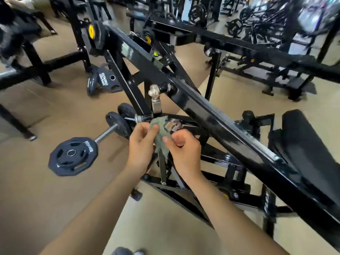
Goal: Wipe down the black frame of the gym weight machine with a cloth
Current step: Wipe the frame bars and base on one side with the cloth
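A crumpled grey-green cloth [160, 133] hangs between my two hands in the middle of the view. My left hand [140, 144] pinches its upper part with thumb and fingers. My right hand [184, 147] pinches its lower part from the right. The black frame of the weight machine [207, 115] runs as a thick glossy beam diagonally from upper left to lower right, just beyond and above my hands. The cloth is off the beam, in front of the lower struts.
A weight plate [72, 156] on a chrome bar lies on the tan floor at left. More plates [108, 80] lean by the machine's upright. A black padded seat [311, 144] sits at right. Other gym machines fill the background.
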